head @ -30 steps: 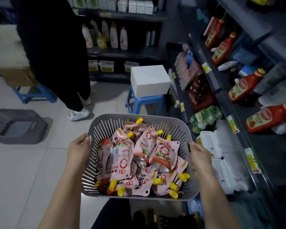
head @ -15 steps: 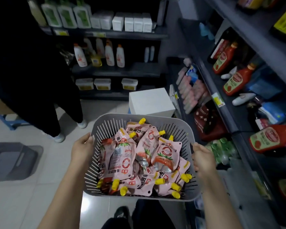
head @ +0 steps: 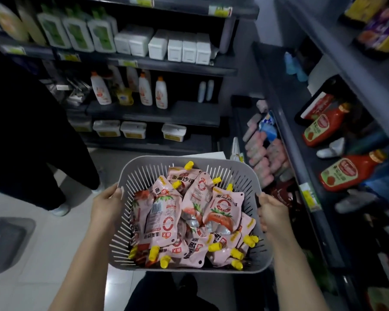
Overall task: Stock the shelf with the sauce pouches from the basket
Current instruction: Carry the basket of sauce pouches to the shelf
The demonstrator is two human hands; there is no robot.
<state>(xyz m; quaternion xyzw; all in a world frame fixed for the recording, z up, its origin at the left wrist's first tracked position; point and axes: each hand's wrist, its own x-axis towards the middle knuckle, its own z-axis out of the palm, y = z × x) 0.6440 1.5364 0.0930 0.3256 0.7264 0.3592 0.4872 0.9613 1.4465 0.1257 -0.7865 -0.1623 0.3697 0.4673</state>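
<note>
Lower pouches (head: 222, 205) buried under top layer, count unclear; small print unreadable. Shelf (head: 284, 135) on the right is dim, its far side and bottom cut off by frame; red bottles (head: 350, 172) lie on it, other stock too dark to name. L hand (head: 106, 205) grips basket (head: 157, 159) at left rim, R hand (head: 272, 212) grips right rim; fingertips of both hidden under the rim. Basket held mid-frame, just beside shelf edge, all pouches inside it. Person in black (head: 32, 142) at left, upper body cut off. Open floor (head: 61, 239) btwn basket and that person
</note>
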